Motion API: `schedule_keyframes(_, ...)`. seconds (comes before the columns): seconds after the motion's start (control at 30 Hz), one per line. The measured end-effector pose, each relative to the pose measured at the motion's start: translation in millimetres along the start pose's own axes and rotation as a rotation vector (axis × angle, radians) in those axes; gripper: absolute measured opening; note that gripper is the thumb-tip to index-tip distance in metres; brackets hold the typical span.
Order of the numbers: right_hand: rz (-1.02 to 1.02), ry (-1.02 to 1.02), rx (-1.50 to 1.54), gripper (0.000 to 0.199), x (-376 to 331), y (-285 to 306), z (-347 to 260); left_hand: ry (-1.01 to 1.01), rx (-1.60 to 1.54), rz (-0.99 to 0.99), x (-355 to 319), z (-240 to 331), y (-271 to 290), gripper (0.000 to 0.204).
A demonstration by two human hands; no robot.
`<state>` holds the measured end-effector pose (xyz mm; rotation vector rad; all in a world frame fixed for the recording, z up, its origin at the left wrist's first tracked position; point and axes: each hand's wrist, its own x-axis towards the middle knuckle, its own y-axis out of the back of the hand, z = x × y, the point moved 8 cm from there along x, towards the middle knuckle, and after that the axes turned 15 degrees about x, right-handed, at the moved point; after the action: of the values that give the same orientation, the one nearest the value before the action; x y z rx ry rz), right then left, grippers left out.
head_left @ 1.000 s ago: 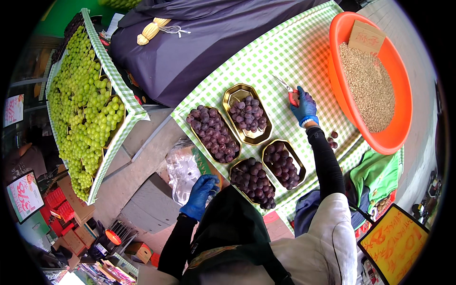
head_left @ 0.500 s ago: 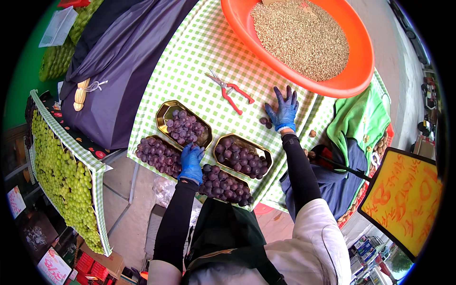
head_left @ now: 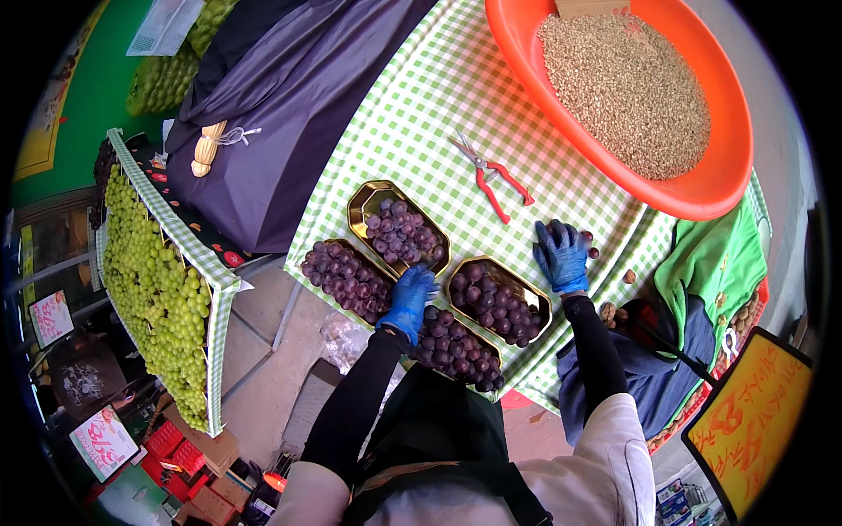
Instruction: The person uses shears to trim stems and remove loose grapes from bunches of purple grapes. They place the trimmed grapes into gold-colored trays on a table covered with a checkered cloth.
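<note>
My left hand (head_left: pixel 410 301), in a blue glove, lies with its fingers stretched out at the near corner of an octagonal gold tray (head_left: pixel 358 212) of purple grapes (head_left: pixel 405 231). Under and beside it are two more bunches, the left one (head_left: pixel 346 279) and the near one (head_left: pixel 459 349). Right of it stands another gold tray (head_left: pixel 544 302) with dark grapes (head_left: pixel 495 302). My right hand (head_left: pixel 561 257), also gloved, rests on the checked cloth with its fingers bent down. Loose grapes (head_left: pixel 594 252) show beside its outer fingers; what lies under the fingers is hidden.
Red-handled pruning shears (head_left: pixel 493 178) lie on the green checked tablecloth (head_left: pixel 412 131). An orange basin (head_left: pixel 583 131) of small tan kernels stands at the far right. Green grapes (head_left: pixel 158 289) fill a stand at left. A green cloth (head_left: pixel 702 263) and walnuts lie at right.
My right hand has moved left and toward me over the loose grapes, and its spread fingers have bent down. The view has turned and shifted; my left hand stays by the trays.
</note>
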<state>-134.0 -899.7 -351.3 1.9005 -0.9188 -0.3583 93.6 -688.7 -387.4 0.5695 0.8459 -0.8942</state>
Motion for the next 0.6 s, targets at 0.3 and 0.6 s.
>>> schedule_keyframes(0.3,-0.021,-0.114,0.138,0.050,-4,-5,17,0.061,-0.015,-0.057,-3,-3,-2,0.067)
schedule_keyframes(0.6,0.090,-0.179,0.586,0.036,43,9,-34,-0.445,0.136,0.607,-19,82,73,0.024)
